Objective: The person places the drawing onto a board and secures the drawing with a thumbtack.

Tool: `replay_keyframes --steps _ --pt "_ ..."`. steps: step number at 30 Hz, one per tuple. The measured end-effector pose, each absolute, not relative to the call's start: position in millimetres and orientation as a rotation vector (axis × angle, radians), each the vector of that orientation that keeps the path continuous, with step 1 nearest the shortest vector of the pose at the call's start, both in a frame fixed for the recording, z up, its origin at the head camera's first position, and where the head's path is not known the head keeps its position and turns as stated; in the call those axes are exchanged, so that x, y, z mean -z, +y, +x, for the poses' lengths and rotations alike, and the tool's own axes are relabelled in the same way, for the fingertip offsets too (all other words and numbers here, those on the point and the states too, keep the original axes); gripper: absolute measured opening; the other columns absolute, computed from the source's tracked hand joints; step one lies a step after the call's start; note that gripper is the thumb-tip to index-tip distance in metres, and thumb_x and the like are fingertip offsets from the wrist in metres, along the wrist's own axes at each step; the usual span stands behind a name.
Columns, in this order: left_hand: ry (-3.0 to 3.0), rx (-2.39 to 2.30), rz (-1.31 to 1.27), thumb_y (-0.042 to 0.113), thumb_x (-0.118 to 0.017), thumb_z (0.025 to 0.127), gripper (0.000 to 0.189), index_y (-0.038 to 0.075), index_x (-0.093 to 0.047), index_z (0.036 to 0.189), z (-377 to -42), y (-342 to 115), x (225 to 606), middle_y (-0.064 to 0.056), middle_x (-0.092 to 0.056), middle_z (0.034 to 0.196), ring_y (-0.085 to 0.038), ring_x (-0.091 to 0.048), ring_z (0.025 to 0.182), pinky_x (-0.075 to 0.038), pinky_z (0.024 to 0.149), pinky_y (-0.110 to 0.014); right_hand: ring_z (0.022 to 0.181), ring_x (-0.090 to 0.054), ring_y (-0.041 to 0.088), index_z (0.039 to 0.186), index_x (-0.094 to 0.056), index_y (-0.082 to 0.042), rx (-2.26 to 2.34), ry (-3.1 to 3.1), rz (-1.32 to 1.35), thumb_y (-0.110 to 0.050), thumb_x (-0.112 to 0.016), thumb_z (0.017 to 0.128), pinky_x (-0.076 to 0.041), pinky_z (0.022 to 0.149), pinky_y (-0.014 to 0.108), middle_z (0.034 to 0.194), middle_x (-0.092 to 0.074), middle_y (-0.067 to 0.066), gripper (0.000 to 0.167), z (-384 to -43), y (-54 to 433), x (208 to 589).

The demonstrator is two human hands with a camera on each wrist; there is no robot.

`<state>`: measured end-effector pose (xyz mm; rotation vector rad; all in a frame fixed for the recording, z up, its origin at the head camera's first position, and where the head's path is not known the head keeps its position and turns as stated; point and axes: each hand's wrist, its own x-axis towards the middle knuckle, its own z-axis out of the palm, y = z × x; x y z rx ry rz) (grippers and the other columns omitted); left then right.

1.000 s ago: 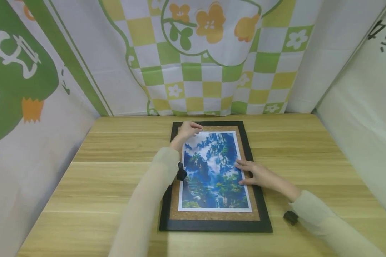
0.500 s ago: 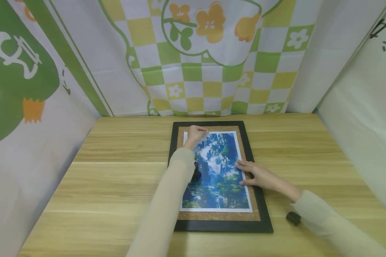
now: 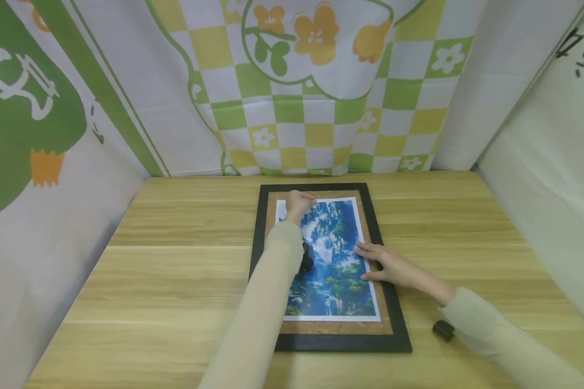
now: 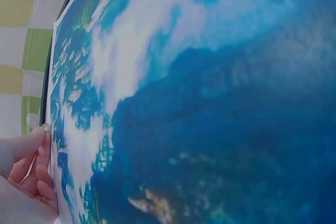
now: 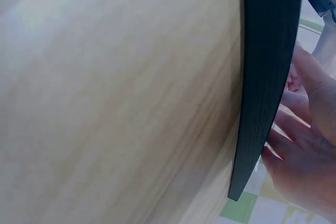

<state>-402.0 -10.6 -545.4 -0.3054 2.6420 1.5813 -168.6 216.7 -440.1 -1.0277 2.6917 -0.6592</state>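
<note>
You see that the printed sheet (image 3: pixel 336 270) looks like smooth paper, with a soft shine in the left wrist view. The panel (image 3: pixel 336 328) under it looks like cork, grainy and matt. The black frame (image 5: pixel 262 77) shows you fine lines, like wood grain, and a dull finish. Your desk (image 3: pixel 175 270) has smooth wood look. The hanging (image 3: pixel 292 108) is creased matt cloth; your sleeves (image 3: pixel 482 319) also look like matt cloth.

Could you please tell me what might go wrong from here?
The print could skew: the left hand works at its top edge while the right hand rests only on its right edge. The black device at the left wrist, over the print, might also scuff it.
</note>
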Motion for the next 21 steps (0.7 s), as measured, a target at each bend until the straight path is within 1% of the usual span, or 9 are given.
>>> replay_keyframes --steps 2,3,6,8,11,13,14,16,21 --pt "2.618 -1.55 -0.338 0.014 -0.072 0.073 0.002 0.016 -0.072 0.073 -390 -9 529 -0.002 -0.068 0.081 -0.015 -0.061 0.068 -0.049 0.06 -0.028 0.121 -0.029 0.044 0.128 -0.041 0.006 0.67 2.682 -1.017 -0.031 -0.064 0.079 -0.029 0.094 0.054 0.137 -0.03 0.024 0.065 -169 217 440" --pt "2.634 -1.543 -0.337 0.012 -0.071 0.074 0.003 0.014 -0.072 0.072 -385 -8 524 -0.004 -0.067 0.079 -0.016 -0.061 0.066 -0.049 0.059 -0.028 0.121 -0.029 0.044 0.128 -0.041 0.006 0.681 2.68 -1.015 -0.032 -0.064 0.079 -0.029 0.094 0.055 0.137 -0.03 0.024 0.065 -169 217 441" --pt "2.59 -1.519 -0.313 0.014 -0.069 0.077 0.005 0.012 -0.072 0.08 -361 -9 492 -0.005 -0.067 0.085 -0.018 -0.062 0.074 -0.05 0.066 -0.031 0.12 -0.03 0.046 0.128 -0.042 0.004 0.719 2.69 -1.051 -0.036 -0.062 0.08 -0.029 0.092 0.057 0.136 -0.031 0.024 0.065 -168 218 442" --pt "2.596 -1.521 -0.254 0.016 -0.07 0.076 0.005 0.012 -0.071 0.077 -355 -11 484 -0.004 -0.067 0.083 -0.017 -0.061 0.071 -0.049 0.062 -0.03 0.119 -0.032 0.045 0.128 -0.042 0.002 0.729 2.713 -1.09 -0.038 -0.061 0.08 -0.031 0.091 0.056 0.136 -0.033 0.023 0.065 -167 219 442" --pt "2.621 -1.462 -0.28 0.016 -0.068 0.078 0.007 0.011 -0.072 0.08 -343 -10 467 -0.004 -0.067 0.087 -0.017 -0.061 0.075 -0.049 0.065 -0.03 0.118 -0.034 0.044 0.129 -0.043 -0.001 0.73 2.738 -1.139 -0.039 -0.06 0.081 -0.033 0.089 0.055 0.136 -0.034 0.021 0.064 -166 219 442" --pt "2.647 -1.438 -0.29 0.015 -0.067 0.078 0.007 0.01 -0.072 0.081 -336 -9 458 -0.005 -0.067 0.087 -0.018 -0.061 0.075 -0.049 0.065 -0.03 0.119 -0.033 0.044 0.129 -0.043 0.0 0.729 2.736 -1.132 -0.038 -0.061 0.08 -0.033 0.09 0.055 0.136 -0.034 0.021 0.064 -166 219 443" --pt "2.648 -1.4 -0.312 0.014 -0.065 0.08 0.009 0.009 -0.071 0.085 -328 -8 448 -0.005 -0.067 0.091 -0.019 -0.061 0.08 -0.049 0.069 -0.03 0.119 -0.033 0.044 0.129 -0.043 0.001 0.722 2.734 -1.121 -0.037 -0.061 0.08 -0.032 0.09 0.056 0.136 -0.033 0.022 0.064 -167 218 443" --pt "2.674 -1.373 -0.296 0.014 -0.064 0.08 0.011 0.008 -0.071 0.086 -325 -8 445 -0.005 -0.067 0.091 -0.019 -0.061 0.08 -0.049 0.069 -0.03 0.119 -0.031 0.046 0.127 -0.043 0.004 0.739 2.71 -1.073 -0.034 -0.064 0.079 -0.029 0.091 0.058 0.135 -0.032 0.024 0.065 -168 218 443" --pt "2.713 -1.299 -0.212 0.014 -0.06 0.083 0.013 0.008 -0.07 0.089 -320 -7 441 -0.005 -0.067 0.091 -0.018 -0.061 0.078 -0.048 0.069 -0.029 0.122 -0.029 0.044 0.128 -0.041 0.004 0.674 2.7 -1.002 -0.03 -0.065 0.079 -0.028 0.095 0.055 0.137 -0.03 0.023 0.065 -168 217 442"
